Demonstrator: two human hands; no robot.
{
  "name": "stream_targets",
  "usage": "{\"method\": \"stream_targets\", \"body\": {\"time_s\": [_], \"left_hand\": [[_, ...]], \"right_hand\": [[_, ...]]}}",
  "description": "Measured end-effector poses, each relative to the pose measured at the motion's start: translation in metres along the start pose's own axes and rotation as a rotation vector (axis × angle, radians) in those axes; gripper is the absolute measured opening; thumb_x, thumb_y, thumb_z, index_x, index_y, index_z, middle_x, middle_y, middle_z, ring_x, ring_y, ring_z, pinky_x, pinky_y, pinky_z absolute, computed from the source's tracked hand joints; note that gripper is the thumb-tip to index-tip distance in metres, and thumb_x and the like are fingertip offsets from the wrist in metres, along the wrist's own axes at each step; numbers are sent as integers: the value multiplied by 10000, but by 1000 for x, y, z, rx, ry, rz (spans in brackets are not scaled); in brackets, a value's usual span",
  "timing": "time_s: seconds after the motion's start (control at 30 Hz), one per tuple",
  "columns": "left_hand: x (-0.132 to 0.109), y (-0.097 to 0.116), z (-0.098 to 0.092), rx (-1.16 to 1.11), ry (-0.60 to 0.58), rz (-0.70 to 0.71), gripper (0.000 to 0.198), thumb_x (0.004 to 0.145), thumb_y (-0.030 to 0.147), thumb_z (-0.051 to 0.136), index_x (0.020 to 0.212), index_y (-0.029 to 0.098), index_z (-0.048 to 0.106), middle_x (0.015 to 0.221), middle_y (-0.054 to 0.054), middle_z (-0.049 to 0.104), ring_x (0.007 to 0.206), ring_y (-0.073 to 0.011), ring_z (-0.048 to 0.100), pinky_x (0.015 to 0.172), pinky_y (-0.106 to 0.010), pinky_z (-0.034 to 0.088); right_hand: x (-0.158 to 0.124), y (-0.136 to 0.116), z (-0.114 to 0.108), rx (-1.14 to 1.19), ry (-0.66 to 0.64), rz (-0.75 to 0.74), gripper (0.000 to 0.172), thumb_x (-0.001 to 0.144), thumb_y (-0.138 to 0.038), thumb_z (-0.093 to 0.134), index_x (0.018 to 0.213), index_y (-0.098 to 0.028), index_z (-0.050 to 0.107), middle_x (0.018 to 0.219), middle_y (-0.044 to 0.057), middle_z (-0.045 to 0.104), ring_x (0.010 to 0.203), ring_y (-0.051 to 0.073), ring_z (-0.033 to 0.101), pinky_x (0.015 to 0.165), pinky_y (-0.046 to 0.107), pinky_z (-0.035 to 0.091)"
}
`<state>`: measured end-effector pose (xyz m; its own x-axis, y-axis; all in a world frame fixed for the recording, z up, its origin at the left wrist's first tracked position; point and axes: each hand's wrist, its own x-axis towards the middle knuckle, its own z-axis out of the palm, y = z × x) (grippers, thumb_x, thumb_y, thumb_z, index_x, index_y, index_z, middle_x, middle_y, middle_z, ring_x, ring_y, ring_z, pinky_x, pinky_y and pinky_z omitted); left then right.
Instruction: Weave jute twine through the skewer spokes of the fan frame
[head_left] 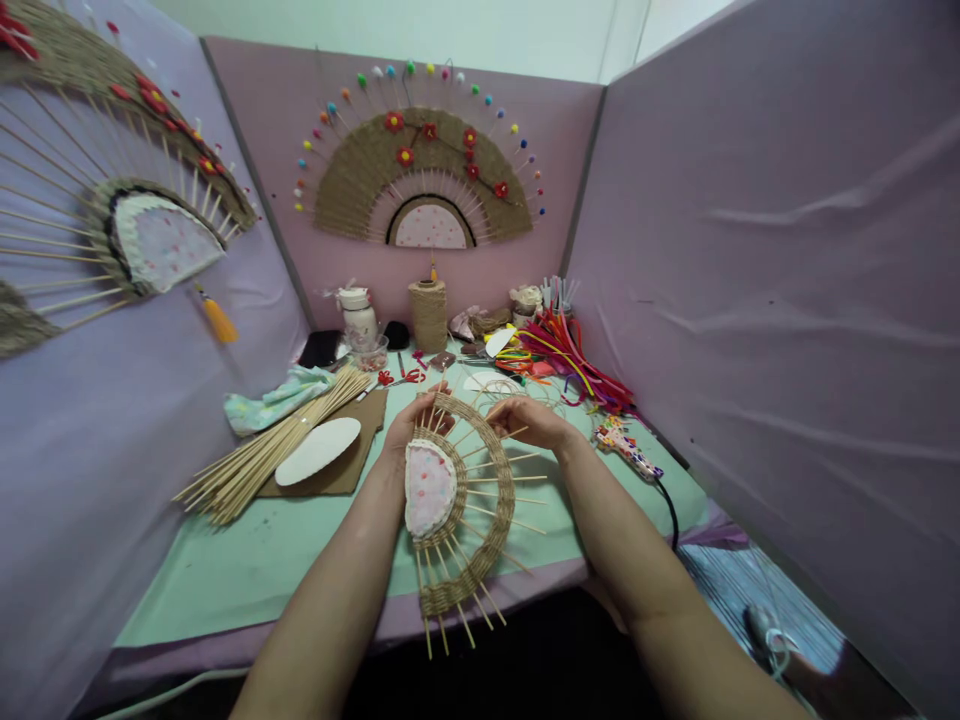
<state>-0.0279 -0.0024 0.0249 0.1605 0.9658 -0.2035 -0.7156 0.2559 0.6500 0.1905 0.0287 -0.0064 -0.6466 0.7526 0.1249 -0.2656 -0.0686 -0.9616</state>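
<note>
A half-round woven fan frame (504, 500) of thin sticks and twine bands is held up over the table's front, tilted on its side. Its inner half-disc (431, 488) is pale pink with red specks and a white ruffled edge. My left hand (414, 425) grips the frame's far end, thumb and fingers closed around it. At the outer twine band, my right hand (529, 422) has its fingers curled in close to the stick ends; what they pinch is too small to make out. Loose pale twine (551, 392) lies in loops just behind that hand.
On the left lie a bundle of sticks (277, 450), a white oval card (319, 452) and cardboard (367, 425). A twine spool (429, 316), bottle (358, 318) and red-handled scissors (415, 376) stand or lie behind. Pipe cleaners (577, 360) and a corded glue gun (628, 448) are right.
</note>
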Motion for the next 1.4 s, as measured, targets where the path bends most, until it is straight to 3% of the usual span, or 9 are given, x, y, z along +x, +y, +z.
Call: {"method": "stream_targets", "body": {"time_s": [0.13, 0.3, 0.43, 0.67, 1.03, 1.17, 1.4], "left_hand": [[1, -2, 0, -8, 20, -16, 380, 746, 125, 646, 1121, 187, 658, 809, -23, 728, 708, -127, 686, 708, -256, 547], [3, -6, 0, -36, 25, -3, 379, 771, 115, 602, 1141, 184, 648, 784, -25, 726, 708, -131, 689, 730, -261, 547], [2, -6, 0, 31, -35, -121, 359, 801, 186, 574, 1151, 142, 640, 816, -71, 736, 760, -172, 704, 746, -294, 552], [-4, -4, -5, 75, -265, -196, 358, 812, 113, 543, 1159, 71, 618, 1039, -147, 722, 1014, -199, 674, 912, -292, 511], [-5, -2, -7, 69, -286, -152, 474, 902, 164, 446, 1372, 105, 465, 1135, -144, 696, 1113, -203, 632, 970, -296, 473], [-5, 0, -8, 28, -259, -122, 461, 887, 152, 446, 1344, 117, 498, 1127, -135, 700, 1106, -213, 636, 1025, -342, 438], [-6, 2, -10, -58, -265, -61, 302, 870, 181, 488, 1117, 134, 655, 1104, -135, 708, 1117, -258, 628, 1072, -455, 384]], "right_hand": [[1, -1, 1, -5, 43, -12, 381, 653, -469, 772, 771, -112, 716, 621, 9, 564, 575, 94, 451, 567, 232, 346], [3, -3, 5, -42, 147, -20, 345, 640, -462, 765, 679, -125, 704, 581, 1, 559, 549, 91, 428, 540, 235, 318], [5, -2, 4, -72, 217, -15, 352, 637, -479, 755, 635, -136, 675, 571, 2, 571, 549, 98, 460, 557, 242, 343], [4, -4, 6, -58, 225, -5, 385, 607, -512, 772, 626, -141, 673, 580, 13, 600, 559, 112, 503, 578, 248, 384], [0, -7, 9, -64, 193, -37, 364, 678, -501, 743, 698, -140, 705, 631, 14, 618, 601, 112, 522, 613, 252, 401], [2, -4, 3, -87, 221, -31, 300, 653, -437, 777, 733, -152, 722, 696, 21, 661, 650, 121, 556, 651, 256, 412], [4, -1, -7, -206, 240, -94, 212, 646, -363, 780, 727, -173, 733, 678, 7, 642, 635, 113, 529, 645, 264, 396]]}}
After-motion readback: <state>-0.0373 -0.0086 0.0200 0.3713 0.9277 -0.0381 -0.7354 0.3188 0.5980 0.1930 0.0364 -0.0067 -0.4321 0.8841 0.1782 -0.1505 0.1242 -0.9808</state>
